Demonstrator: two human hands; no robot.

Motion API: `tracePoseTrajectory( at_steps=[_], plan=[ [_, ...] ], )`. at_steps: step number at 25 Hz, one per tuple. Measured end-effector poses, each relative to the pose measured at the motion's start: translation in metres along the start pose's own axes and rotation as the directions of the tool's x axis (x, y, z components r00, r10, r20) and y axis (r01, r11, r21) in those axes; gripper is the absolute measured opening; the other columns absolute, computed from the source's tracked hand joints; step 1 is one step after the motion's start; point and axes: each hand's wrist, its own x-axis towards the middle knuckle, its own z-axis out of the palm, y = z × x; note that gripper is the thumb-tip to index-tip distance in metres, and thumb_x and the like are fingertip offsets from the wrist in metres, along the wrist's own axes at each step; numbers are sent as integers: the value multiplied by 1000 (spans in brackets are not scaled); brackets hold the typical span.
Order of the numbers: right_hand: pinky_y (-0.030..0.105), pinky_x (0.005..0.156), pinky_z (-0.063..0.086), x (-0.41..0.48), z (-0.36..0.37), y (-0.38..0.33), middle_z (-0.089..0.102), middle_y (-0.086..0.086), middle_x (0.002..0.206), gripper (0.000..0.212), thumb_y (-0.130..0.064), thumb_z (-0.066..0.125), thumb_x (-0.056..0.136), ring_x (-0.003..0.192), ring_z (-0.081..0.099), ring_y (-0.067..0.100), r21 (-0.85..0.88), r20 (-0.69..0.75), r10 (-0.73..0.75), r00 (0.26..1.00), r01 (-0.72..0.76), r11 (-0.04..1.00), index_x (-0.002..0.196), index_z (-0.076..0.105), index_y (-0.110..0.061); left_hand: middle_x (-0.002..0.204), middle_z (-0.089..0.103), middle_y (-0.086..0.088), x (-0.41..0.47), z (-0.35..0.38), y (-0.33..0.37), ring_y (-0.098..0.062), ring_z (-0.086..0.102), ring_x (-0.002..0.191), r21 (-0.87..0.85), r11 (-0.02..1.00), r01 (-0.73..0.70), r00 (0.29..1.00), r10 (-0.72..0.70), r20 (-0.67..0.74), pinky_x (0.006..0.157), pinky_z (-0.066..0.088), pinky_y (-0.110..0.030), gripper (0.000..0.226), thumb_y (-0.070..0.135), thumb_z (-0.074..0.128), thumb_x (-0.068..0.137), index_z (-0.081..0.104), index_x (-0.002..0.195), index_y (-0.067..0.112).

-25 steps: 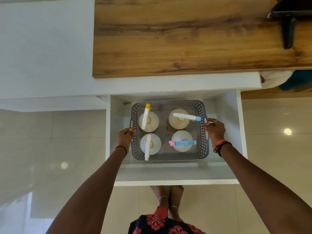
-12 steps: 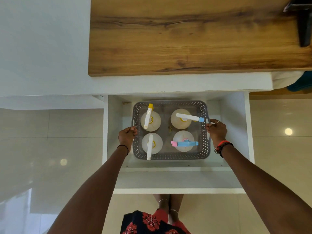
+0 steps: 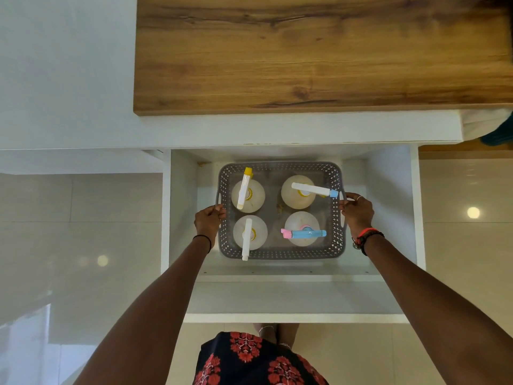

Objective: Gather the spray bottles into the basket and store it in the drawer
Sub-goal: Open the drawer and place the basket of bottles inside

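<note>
**A:** where's the grey basket point(image 3: 280, 252) sitting? which way does it run?

**B:** inside the open white drawer point(image 3: 394, 207), long side running left-right. Four spray bottles upright, nozzles pointing all over. Left hand point(image 3: 207, 221) and right hand point(image 3: 356, 211) each curled round a side handle.

I have one view only, a wide-angle camera on my head, looking almost straight down. It sits high above the open white drawer point(image 3: 394, 190), which fills the middle of the frame, with the wooden countertop point(image 3: 305, 56) across the top and the tiled floor point(image 3: 83, 218) at either side. Both forearms run up from the bottom corners toward the centre. Straight edges bow near the borders. There is no second view to share anything with.
</note>
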Motion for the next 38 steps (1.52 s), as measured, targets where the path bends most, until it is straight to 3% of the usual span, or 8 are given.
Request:
tracePoseTrajectory(
  at_steps=[5,10,17,21,23,27,30,38],
  plan=[
    [19,61,50,4,2,3,71,22,104,33,2,49,86,80,62,23,7,-2,10,1000,-10,1000,113,67,-5,95,62,-16,8,3,-4,-12,58,70,25,1000,-6,1000,6,0,98,49,-36,27,4,47,97,61,116,-8],
    [26,67,52,10,6,4,71,22,106,33,3,49,87,80,62,22,-21,-12,-4,1000,4,1000,113,67,-5,81,64,-10,13,2,-9,-13,59,71,25,999,-27,1000,27,4,82,50,-23,26,5,48,96,63,114,-7],
    [30,85,51,10,2,0,64,19,124,39,0,39,90,100,63,30,-114,-30,2,1000,-5,993,121,63,-6,102,61,-14,7,3,-6,-25,56,99,92,995,-35,999,36,-7,97,44,-31,23,8,48,96,64,110,-2],
    [5,40,37,-3,-5,-3,60,25,124,39,6,38,89,81,59,31,-92,-95,53,994,-62,994,123,58,1,138,53,-15,-12,-9,0,-29,48,129,232,973,-18,998,31,-54,114,34,-35,37,10,45,97,51,132,1],
    [5,41,39,-13,-13,-3,60,25,124,37,6,41,89,65,54,23,-38,-130,117,985,-123,992,123,56,2,136,55,-17,-28,-19,3,-30,49,128,285,958,-37,997,54,-53,112,34,-33,37,11,45,97,50,133,1],
    [33,85,50,-45,-29,2,63,26,121,33,6,44,87,95,63,30,-11,-131,184,974,-187,982,116,61,3,126,55,-23,-71,-38,5,-33,55,116,549,796,-254,965,247,89,101,41,-36,34,14,48,97,52,128,1],
    [39,98,45,-78,-41,3,64,25,119,31,7,44,87,99,60,27,-119,-85,147,985,-157,980,111,64,4,118,57,-17,-107,-46,3,-30,56,109,647,657,-387,917,351,192,93,46,-37,29,18,49,97,56,121,4],
    [31,81,48,-190,-61,28,68,17,100,26,-9,39,97,97,65,31,-426,372,-184,910,343,837,97,64,0,111,63,0,-205,-41,-20,-14,59,100,603,340,-722,692,337,638,88,50,-28,29,36,49,95,62,111,17]
  ],
)
